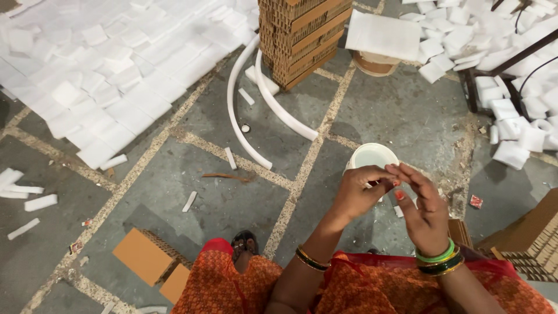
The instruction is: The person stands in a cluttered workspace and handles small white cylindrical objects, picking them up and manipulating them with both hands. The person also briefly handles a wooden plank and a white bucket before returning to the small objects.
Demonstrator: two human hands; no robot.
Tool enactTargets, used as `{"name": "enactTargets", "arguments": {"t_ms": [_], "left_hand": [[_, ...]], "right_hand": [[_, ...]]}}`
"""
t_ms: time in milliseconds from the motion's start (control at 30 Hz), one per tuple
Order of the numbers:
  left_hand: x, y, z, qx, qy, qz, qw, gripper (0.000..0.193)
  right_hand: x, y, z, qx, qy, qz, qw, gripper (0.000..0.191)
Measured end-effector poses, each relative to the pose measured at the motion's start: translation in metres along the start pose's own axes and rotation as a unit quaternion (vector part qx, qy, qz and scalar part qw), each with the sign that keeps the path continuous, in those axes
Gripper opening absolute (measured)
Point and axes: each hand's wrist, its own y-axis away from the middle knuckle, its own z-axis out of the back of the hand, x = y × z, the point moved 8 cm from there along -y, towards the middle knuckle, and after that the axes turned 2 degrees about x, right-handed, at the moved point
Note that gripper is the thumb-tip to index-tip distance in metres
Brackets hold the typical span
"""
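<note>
A wide heap of white foam sheets (110, 70) covers the far left floor (401, 116); a stack of corrugated cardboard (302, 35) stands far centre. Near right, the left hand (360, 195) pinches the rim of a white cup (372, 157), grip closed on it. The right hand (421, 212) touches there too, fingers loosely open. The one-sided pinch looks slight, so the cup could tip and fall to the floor.

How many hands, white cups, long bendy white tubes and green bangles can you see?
Hands: 2, the left hand and the right hand
White cup: 1
Long curved white tubes: 2, one tube and another tube
Green bangle: 1
Total: 6
</note>
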Motion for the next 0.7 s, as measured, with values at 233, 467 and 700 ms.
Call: {"name": "enactTargets", "arguments": {"t_ms": [233, 467, 700], "left_hand": [[0.000, 0.000, 0.011, -0.017, 0.042, 0.018, 0.999, 0.013], [-0.006, 0.001, 0.000, 0.103, 0.225, 0.034, 0.968, 0.020], [-0.040, 0.004, 0.005, 0.186, 0.753, -0.049, 0.630, 0.097]], "right_hand": [[0.003, -0.001, -0.009, 0.027, 0.117, -0.011, 0.993, 0.050], [0.006, -0.001, 0.004, 0.119, -0.009, 0.036, 0.992, 0.052], [-0.016, 0.005, 0.047, -0.106, -0.612, -0.132, 0.773, 0.095]]}}
